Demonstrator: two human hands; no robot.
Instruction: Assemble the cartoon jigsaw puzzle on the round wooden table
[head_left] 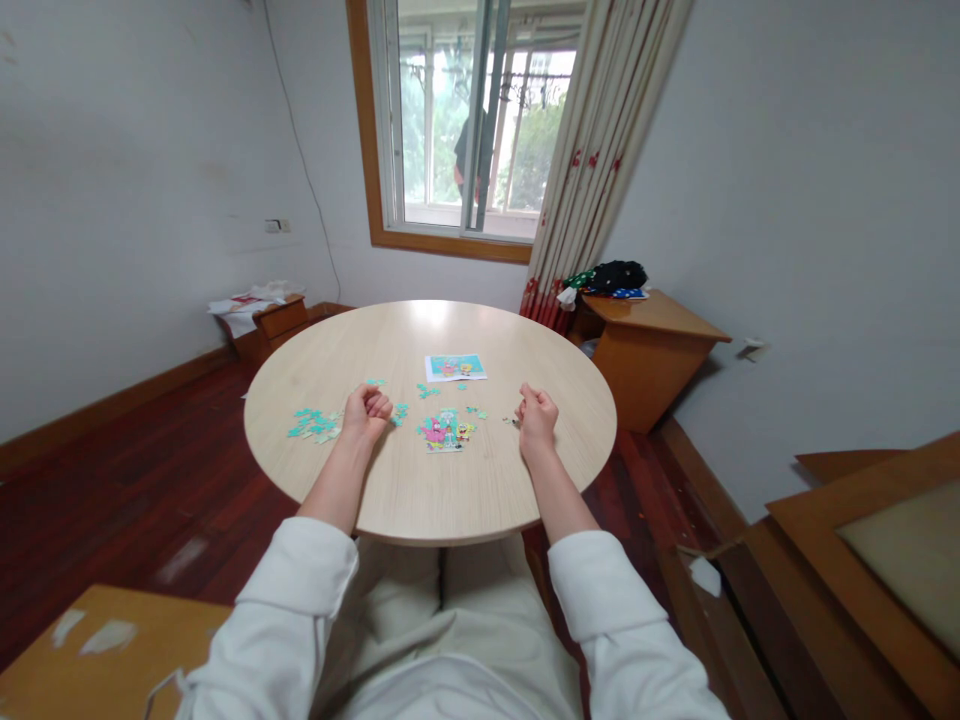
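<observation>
My left hand [367, 412] rests over the round table with its fingers curled in. Loose turquoise jigsaw pieces [313, 423] are spread to its left, and a few lie close by its right side. Across from it, my right hand [538, 415] is also closed, thumb against the fingers; whether either hand holds a piece is hidden. Some small pieces [508, 421] lie just left of the right hand. Between both hands is a partly joined jigsaw puzzle [445, 432] with a pink figure and a yellow one. Behind it lies a printed reference picture [456, 368] with similar figures.
The round wooden table [472, 500] reaches close to my lap. More loose pieces [427, 391] lie in front of the picture. A wooden cabinet [656, 340] with cloths on top stands at right, a small stool or drawer unit [281, 320] at left. Beyond the window stands a person [472, 155].
</observation>
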